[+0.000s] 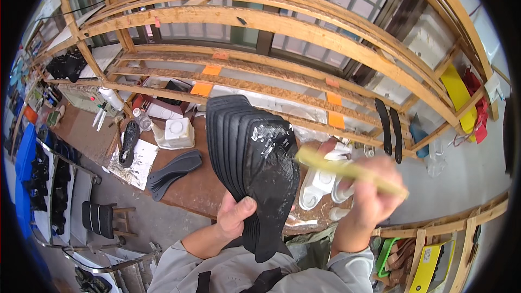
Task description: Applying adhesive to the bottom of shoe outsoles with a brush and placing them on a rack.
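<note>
My left hand (234, 218) grips a fanned stack of black shoe soles (274, 184) by its lower left edge, thumb on top. The stack is held up over the workbench, narrow end toward me. Shiny white, wet-looking patches cover the wide far part of the top sole. To its right, my right hand (375, 192) is closed around the handle of a pale yellow brush (342, 171), blurred by motion. The brush's far end is by the sole's right edge; I cannot tell whether it touches. The fingers beneath the stack are mostly hidden.
On the brown workbench (179, 187) lie more dark soles (175, 173), a white plastic container (176, 132) and a black sole on a stained sheet (142, 165). White containers (317, 187) stand behind the brush. A wooden rack (260, 68) spans the back; a stool (100, 220) stands left.
</note>
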`<state>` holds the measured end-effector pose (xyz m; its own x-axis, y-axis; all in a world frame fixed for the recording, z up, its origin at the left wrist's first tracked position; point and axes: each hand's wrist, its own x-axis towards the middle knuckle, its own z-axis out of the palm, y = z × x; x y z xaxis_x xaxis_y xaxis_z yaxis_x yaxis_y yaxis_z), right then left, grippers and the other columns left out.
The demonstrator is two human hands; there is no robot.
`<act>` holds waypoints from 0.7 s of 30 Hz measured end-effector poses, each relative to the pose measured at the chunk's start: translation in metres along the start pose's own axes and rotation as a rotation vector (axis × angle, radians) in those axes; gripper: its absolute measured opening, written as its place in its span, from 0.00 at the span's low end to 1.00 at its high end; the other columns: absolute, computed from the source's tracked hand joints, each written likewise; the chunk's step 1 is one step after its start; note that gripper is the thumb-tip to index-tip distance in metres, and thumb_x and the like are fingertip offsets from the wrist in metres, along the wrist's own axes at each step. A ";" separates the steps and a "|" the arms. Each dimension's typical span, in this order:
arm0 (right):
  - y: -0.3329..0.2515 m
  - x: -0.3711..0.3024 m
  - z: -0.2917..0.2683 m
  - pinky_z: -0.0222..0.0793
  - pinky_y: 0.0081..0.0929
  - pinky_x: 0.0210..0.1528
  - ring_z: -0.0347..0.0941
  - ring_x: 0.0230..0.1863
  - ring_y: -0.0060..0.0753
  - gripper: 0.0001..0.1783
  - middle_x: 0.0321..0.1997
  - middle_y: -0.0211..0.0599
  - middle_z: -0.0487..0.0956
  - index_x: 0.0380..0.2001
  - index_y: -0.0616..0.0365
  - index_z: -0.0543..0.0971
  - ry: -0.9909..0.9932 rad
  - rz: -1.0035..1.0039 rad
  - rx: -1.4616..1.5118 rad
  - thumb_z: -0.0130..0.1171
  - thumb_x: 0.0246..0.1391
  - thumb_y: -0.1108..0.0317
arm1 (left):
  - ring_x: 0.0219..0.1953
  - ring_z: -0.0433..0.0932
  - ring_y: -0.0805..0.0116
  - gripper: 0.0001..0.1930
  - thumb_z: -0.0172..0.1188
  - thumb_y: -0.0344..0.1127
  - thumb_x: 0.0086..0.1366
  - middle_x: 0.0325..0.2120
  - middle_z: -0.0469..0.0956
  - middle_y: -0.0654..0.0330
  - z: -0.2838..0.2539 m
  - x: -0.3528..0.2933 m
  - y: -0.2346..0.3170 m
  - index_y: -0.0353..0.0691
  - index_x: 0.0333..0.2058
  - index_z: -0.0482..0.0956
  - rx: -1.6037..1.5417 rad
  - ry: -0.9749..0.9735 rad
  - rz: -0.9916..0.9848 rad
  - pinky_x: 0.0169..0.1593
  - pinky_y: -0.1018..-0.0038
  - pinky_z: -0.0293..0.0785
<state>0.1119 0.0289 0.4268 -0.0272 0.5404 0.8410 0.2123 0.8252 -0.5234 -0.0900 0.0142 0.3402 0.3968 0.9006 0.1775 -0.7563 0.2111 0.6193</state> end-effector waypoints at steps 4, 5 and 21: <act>0.008 0.020 0.026 0.75 0.25 0.26 0.79 0.24 0.37 0.09 0.27 0.45 0.81 0.30 0.66 0.81 -0.361 -0.105 0.061 0.65 0.42 0.76 | 0.50 0.73 0.49 0.37 0.62 0.46 0.56 0.47 0.71 0.44 -0.008 -0.004 -0.004 0.31 0.57 0.56 0.084 0.041 0.010 0.50 0.50 0.74; 0.016 0.029 0.029 0.75 0.25 0.25 0.78 0.24 0.36 0.09 0.27 0.45 0.81 0.31 0.66 0.81 -0.306 -0.155 0.017 0.64 0.43 0.76 | 0.51 0.72 0.48 0.38 0.62 0.45 0.56 0.49 0.69 0.44 -0.009 -0.004 -0.003 0.31 0.58 0.55 0.046 0.016 -0.031 0.51 0.48 0.73; 0.023 -0.023 -0.010 0.68 0.21 0.17 0.72 0.16 0.29 0.11 0.25 0.50 0.78 0.35 0.73 0.74 0.295 0.439 0.301 0.56 0.54 0.72 | 0.48 0.74 0.51 0.32 0.49 0.53 0.63 0.48 0.71 0.44 -0.028 0.055 0.012 0.33 0.57 0.60 -0.182 0.011 -0.104 0.49 0.55 0.75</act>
<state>0.1274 0.0339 0.3969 0.2811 0.8080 0.5179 -0.1443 0.5691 -0.8095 -0.0921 0.0767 0.3355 0.4728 0.8742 0.1108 -0.7932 0.3674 0.4856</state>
